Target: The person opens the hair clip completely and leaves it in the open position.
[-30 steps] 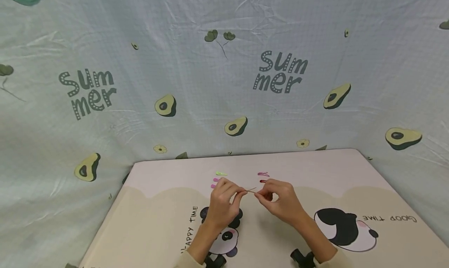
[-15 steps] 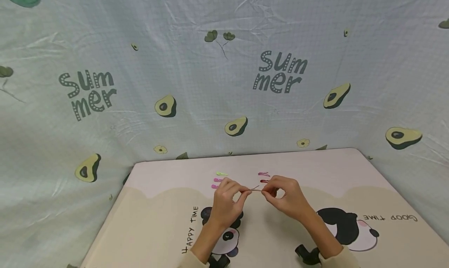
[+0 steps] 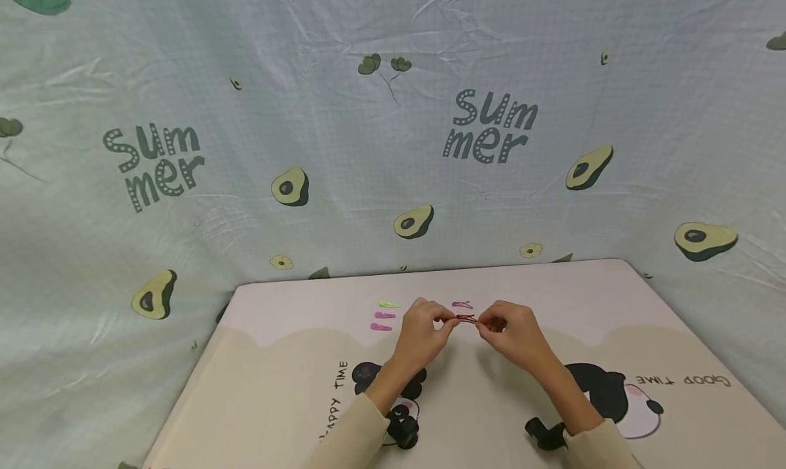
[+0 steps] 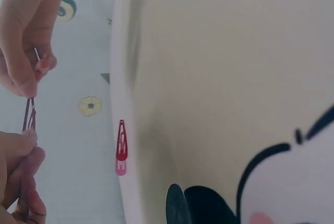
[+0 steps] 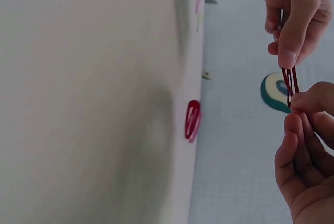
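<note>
A slim dark red snap hair clip point(image 3: 467, 321) is held up over the far part of the table. My left hand point(image 3: 424, 329) pinches one end between thumb and fingers, and my right hand point(image 3: 512, 331) pinches the other. In the left wrist view, the held hair clip point(image 4: 30, 115) spans the short gap between the fingertips; whether it is snapped flat I cannot tell. Another red snap clip point(image 5: 192, 119) lies on the table beneath the hands, with a pink clip point(image 3: 462, 304) just beyond it.
Left of the hands, a green clip point(image 3: 388, 304) and two pink clips, the nearer one point(image 3: 381, 327), lie in a column on the table point(image 3: 264, 380). A printed cloth point(image 3: 344, 128) hangs behind the table's far edge. Black camera mounts point(image 3: 543, 433) sit at the wrists.
Both hands have moved right and slightly farther away, bringing the held hair clip level with the red clip on the table. Its parts looked more spread earlier. The clips at left are now uncovered.
</note>
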`<action>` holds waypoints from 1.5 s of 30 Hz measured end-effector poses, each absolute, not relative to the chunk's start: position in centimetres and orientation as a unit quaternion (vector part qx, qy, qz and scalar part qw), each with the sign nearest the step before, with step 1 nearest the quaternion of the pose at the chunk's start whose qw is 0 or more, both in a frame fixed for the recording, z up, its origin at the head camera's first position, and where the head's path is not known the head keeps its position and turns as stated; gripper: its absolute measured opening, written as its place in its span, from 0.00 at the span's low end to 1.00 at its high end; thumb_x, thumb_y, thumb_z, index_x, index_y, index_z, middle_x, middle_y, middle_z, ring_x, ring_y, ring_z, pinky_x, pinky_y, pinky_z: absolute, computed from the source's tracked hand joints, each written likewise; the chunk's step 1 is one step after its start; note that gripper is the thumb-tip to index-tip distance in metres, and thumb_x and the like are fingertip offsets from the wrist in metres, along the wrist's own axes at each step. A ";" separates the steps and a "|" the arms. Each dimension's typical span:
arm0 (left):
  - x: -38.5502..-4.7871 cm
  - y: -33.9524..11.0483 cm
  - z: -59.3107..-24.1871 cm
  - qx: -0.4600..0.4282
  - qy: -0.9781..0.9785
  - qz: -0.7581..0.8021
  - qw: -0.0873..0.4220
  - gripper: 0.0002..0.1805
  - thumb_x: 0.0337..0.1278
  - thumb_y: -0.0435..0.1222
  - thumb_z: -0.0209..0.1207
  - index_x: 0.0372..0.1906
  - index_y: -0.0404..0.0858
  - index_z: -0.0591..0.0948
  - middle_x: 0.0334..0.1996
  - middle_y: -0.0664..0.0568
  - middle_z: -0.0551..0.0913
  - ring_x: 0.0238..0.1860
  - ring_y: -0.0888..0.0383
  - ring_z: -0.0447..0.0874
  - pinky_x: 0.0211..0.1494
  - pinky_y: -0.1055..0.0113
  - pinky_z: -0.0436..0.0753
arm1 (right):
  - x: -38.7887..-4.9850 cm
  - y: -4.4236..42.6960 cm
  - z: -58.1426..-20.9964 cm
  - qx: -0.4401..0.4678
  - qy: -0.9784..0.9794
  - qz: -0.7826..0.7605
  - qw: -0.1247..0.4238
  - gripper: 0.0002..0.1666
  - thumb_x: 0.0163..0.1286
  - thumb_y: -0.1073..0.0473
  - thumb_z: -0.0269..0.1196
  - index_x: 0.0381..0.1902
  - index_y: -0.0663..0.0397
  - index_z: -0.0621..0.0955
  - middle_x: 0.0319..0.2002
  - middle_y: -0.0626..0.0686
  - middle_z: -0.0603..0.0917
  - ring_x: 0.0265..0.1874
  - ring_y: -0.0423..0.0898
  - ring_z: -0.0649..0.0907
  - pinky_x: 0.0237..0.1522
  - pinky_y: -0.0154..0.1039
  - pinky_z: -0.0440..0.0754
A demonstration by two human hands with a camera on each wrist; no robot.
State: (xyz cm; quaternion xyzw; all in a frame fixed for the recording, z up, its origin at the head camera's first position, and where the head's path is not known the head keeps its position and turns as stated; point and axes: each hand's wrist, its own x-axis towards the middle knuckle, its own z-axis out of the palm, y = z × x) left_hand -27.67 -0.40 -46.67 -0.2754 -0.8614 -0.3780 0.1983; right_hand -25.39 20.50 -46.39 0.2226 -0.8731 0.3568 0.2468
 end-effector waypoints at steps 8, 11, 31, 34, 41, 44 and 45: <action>-29.4 1.0 -47.9 -0.273 -0.907 -0.295 0.124 0.04 0.61 0.35 0.68 0.34 0.41 0.92 0.28 0.57 0.89 0.33 0.63 0.73 0.38 0.75 0.70 | -26.8 21.3 -46.8 0.163 -0.933 0.299 0.117 0.05 0.58 0.68 0.72 0.24 0.56 0.87 0.21 0.46 0.84 0.23 0.35 0.76 0.28 0.31 0.75; -29.7 1.4 -48.5 -0.273 -0.918 -0.267 0.108 0.04 0.60 0.35 0.69 0.33 0.42 0.92 0.27 0.58 0.89 0.31 0.64 0.71 0.37 0.75 0.69 | -27.5 21.4 -47.1 0.160 -0.941 0.285 0.081 0.06 0.56 0.68 0.71 0.22 0.55 0.86 0.19 0.45 0.83 0.22 0.36 0.74 0.27 0.32 0.73; -30.1 1.5 -49.1 -0.262 -0.930 -0.251 0.057 0.12 0.65 0.44 0.67 0.29 0.42 0.91 0.20 0.59 0.82 0.31 0.62 0.68 0.39 0.71 0.67 | -28.3 21.1 -47.4 0.098 -0.961 0.258 -0.020 0.05 0.59 0.64 0.73 0.26 0.58 0.87 0.22 0.48 0.83 0.23 0.42 0.76 0.27 0.36 0.75; -30.4 0.5 -48.5 -0.252 -0.931 -0.259 0.057 0.15 0.68 0.47 0.65 0.31 0.43 0.92 0.20 0.60 0.81 0.31 0.63 0.68 0.38 0.72 0.66 | -28.4 20.7 -46.9 0.104 -0.961 0.256 -0.008 0.05 0.60 0.63 0.74 0.27 0.58 0.88 0.23 0.48 0.85 0.22 0.42 0.77 0.26 0.36 0.75; -32.2 -3.7 -47.2 -0.215 -0.937 -0.262 0.091 0.12 0.68 0.45 0.65 0.36 0.41 0.92 0.26 0.55 0.86 0.32 0.60 0.71 0.39 0.68 0.70 | -30.2 17.9 -45.4 0.146 -0.950 0.274 0.022 0.06 0.63 0.61 0.72 0.29 0.58 0.89 0.26 0.49 0.88 0.25 0.41 0.80 0.29 0.37 0.79; -33.1 -5.9 -46.8 -0.195 -0.940 -0.261 0.102 0.12 0.68 0.43 0.65 0.37 0.39 0.91 0.27 0.53 0.87 0.33 0.58 0.75 0.41 0.64 0.74 | -31.4 16.2 -45.2 0.161 -0.946 0.280 0.021 0.07 0.66 0.59 0.71 0.32 0.58 0.89 0.27 0.49 0.88 0.27 0.41 0.81 0.31 0.37 0.79; -33.4 -6.7 -46.8 -0.190 -0.941 -0.260 0.106 0.11 0.68 0.42 0.65 0.37 0.39 0.91 0.27 0.53 0.87 0.34 0.57 0.76 0.41 0.63 0.75 | -31.8 15.6 -45.2 0.163 -0.945 0.282 0.019 0.07 0.66 0.59 0.71 0.32 0.58 0.89 0.28 0.49 0.88 0.27 0.41 0.80 0.31 0.37 0.79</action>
